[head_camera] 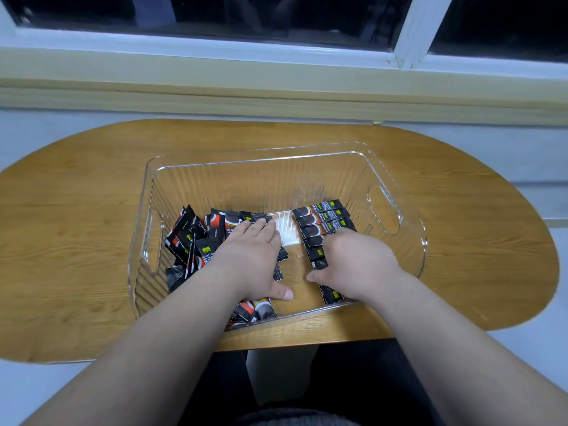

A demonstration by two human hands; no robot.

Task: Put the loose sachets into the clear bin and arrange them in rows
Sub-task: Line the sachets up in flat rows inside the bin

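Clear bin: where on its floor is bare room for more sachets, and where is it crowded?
Bare floor: only the middle strip between the jumbled pile and the neat row. Crowded: left side under the left hand, right side under the right hand. Outside the bin, the table is bare.

The left forearm (147, 348) and right forearm (455, 333) are bare to the frame's edge; the left hand (252, 256) has short nails. Below sit dark trousers (353, 379) and, perhaps, a grey knitted hem (292, 418).
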